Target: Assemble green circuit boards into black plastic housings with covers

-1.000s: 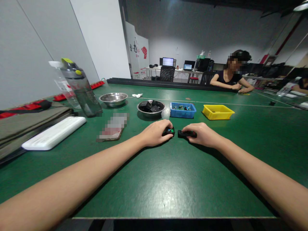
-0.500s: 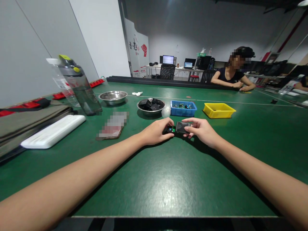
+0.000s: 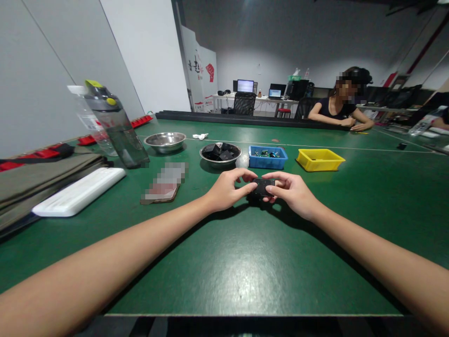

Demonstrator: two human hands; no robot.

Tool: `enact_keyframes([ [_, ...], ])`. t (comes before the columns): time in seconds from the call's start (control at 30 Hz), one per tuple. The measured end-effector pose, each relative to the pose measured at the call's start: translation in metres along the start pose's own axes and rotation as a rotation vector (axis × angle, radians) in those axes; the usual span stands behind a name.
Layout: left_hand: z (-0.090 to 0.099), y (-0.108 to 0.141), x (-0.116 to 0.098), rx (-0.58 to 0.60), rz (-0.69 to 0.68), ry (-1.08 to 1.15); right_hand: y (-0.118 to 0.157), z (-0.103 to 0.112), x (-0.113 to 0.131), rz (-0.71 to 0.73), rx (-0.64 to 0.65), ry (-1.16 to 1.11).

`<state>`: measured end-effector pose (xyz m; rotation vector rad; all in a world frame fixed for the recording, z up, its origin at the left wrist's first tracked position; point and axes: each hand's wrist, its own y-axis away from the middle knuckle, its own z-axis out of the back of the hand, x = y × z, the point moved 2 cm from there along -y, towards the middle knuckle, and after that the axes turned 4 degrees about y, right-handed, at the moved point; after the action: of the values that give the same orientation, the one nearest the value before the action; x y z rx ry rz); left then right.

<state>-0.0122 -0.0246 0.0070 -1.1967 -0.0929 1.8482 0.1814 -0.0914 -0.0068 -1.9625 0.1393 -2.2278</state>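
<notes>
"Hands, then: where are they?"

"Near the middle of the frame, over the green table (image 3: 228, 262). The left hand (image 3: 229, 187) pinches the left end of a black case (image 3: 261, 186) between thumb and fingers, and the right hand (image 3: 298, 189) grips its right end, thumb on the near face and fingers behind."

"What has just changed?"

"Two black pieces that were side by side have come together between the hands, and the green part that showed in one of them is out of sight. I take that to mean the case is covered, or nearly so (the fingertips hide much of the edge, so I can't tell whether it is fully seated)."

"Is it resting on the table?"

"Can't tell. It looks slightly tilted, with shadow beneath."

"And around it?"

"Just above and left of the case is a steel bowl (image 3: 220, 164) holding black parts (image 3: 226, 153). Directly above is a blue bin (image 3: 267, 163) with small green and metallic pieces (image 3: 266, 153) in it, and to the right of that a yellow bin (image 3: 317, 166). Another steel bowl (image 3: 164, 149) sits left of centre, near a grey bottle (image 3: 122, 135)."

"Anyone else?"

"A person (image 3: 333, 110) at the upper right, forearms on the far side of the table, well apart from these hands."
</notes>
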Motion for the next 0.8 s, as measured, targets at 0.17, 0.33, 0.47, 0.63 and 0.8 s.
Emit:
enact_keyframes([
  [0.17, -0.0036, 0.0002, -0.0012, -0.061, 0.040, 0.203, 0.0014, -0.0022, 0.0028, 0.077, -0.031, -0.002],
  [0.33, -0.0074, 0.0003, 0.0008, -0.076, 0.128, 0.369, 0.0022, -0.0034, 0.0021, 0.108, -0.035, 0.003],
  [0.47, -0.0091, 0.0010, -0.0009, -0.063, 0.137, 0.388, 0.0021, -0.0033, 0.0006, 0.104, -0.050, 0.049],
  [0.63, -0.0086, 0.0014, -0.0035, -0.075, 0.140, 0.411, 0.0033, -0.0034, 0.0033, 0.125, -0.067, 0.112],
  [0.8, -0.0072, 0.0008, -0.0025, -0.089, 0.163, 0.405, 0.0057, -0.0030, 0.0052, 0.118, -0.073, 0.142],
])
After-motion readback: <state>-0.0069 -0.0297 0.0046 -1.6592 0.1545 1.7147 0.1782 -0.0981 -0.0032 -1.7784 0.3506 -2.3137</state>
